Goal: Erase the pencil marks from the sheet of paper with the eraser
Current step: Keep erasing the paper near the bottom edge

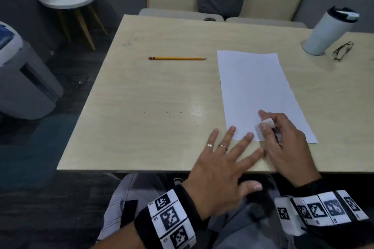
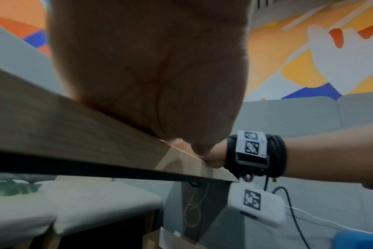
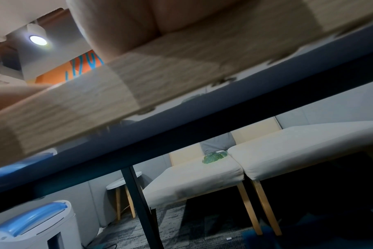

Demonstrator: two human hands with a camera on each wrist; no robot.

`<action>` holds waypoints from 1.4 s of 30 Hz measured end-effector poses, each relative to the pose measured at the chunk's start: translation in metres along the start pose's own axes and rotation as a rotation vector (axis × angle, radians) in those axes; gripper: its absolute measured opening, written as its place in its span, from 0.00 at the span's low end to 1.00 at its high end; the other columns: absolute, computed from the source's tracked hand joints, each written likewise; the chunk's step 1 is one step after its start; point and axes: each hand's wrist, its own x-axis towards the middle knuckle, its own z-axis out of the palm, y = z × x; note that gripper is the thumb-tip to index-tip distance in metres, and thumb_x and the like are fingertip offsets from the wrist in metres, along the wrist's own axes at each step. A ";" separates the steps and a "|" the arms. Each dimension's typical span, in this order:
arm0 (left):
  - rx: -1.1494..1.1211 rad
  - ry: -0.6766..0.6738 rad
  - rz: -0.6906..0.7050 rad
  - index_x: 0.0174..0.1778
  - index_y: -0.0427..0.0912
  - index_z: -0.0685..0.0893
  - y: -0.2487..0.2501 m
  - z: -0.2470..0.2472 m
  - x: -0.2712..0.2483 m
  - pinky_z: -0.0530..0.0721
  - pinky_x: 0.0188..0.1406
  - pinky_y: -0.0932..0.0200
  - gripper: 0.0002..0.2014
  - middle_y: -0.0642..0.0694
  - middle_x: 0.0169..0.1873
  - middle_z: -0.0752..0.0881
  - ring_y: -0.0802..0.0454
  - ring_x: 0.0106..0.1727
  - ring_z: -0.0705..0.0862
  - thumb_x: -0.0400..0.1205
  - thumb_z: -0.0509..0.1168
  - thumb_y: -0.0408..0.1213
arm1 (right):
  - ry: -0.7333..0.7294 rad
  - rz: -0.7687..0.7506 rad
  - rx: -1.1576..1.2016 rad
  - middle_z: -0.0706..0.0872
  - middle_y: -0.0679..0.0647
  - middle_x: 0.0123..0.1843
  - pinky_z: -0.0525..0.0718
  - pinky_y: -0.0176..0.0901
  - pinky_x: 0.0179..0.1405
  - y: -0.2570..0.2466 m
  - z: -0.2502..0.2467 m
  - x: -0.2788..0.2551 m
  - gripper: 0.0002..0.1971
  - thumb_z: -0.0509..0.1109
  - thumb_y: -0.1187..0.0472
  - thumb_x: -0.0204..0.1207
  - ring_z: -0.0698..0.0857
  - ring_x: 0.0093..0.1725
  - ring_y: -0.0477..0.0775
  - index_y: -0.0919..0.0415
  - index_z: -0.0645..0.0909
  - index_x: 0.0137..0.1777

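Lower right of the head view, your right hand pinches the eraser; your left hand, fingers spread flat, barely pins the paper, which may crumple.

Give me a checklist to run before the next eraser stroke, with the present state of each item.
1. Eraser held in right hand: ok, pinched between thumb and fingers.
2. Sheet of paper steadied: ok, left hand lies flat with fingertips on its near edge.
3. Eraser over the paper: ok, near the lower part.
4. Pencil marks located: cannot tell, the sheet looks blank in the head view.
5. Pencil out of the way: ok, it lies apart, left of the sheet.
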 end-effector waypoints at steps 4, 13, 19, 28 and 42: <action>0.041 -0.001 -0.178 0.94 0.55 0.43 -0.009 -0.005 -0.003 0.31 0.88 0.31 0.40 0.49 0.93 0.38 0.37 0.92 0.32 0.88 0.34 0.72 | 0.029 -0.008 -0.031 0.86 0.47 0.78 0.83 0.65 0.72 0.001 0.003 0.001 0.06 0.64 0.55 0.91 0.87 0.72 0.56 0.53 0.78 0.64; 0.033 -0.097 -0.573 0.93 0.37 0.38 -0.049 -0.030 -0.019 0.30 0.87 0.28 0.50 0.37 0.88 0.24 0.32 0.90 0.28 0.83 0.28 0.72 | 0.009 -0.002 -0.046 0.83 0.43 0.79 0.80 0.76 0.73 0.003 0.003 0.000 0.02 0.61 0.49 0.93 0.84 0.74 0.55 0.44 0.74 0.59; -0.085 -0.022 -0.095 0.94 0.45 0.43 -0.029 -0.016 -0.022 0.36 0.90 0.34 0.44 0.52 0.91 0.30 0.44 0.91 0.27 0.90 0.46 0.70 | -0.011 -0.030 -0.040 0.84 0.41 0.78 0.80 0.73 0.75 -0.004 0.002 -0.002 0.09 0.61 0.48 0.91 0.84 0.75 0.55 0.44 0.76 0.66; 0.017 0.120 0.044 0.89 0.41 0.65 -0.038 0.006 -0.021 0.52 0.91 0.34 0.42 0.46 0.88 0.66 0.43 0.93 0.56 0.82 0.70 0.57 | 0.268 0.172 0.241 0.92 0.50 0.48 0.83 0.35 0.43 -0.011 -0.016 0.001 0.02 0.74 0.51 0.88 0.87 0.39 0.45 0.46 0.86 0.52; -0.170 0.198 0.090 0.67 0.53 0.84 -0.039 -0.015 -0.009 0.69 0.68 0.50 0.15 0.58 0.65 0.83 0.53 0.63 0.79 0.91 0.55 0.47 | 0.066 0.067 0.025 0.87 0.47 0.39 0.80 0.35 0.43 -0.016 -0.012 -0.026 0.09 0.79 0.51 0.81 0.83 0.39 0.49 0.55 0.93 0.54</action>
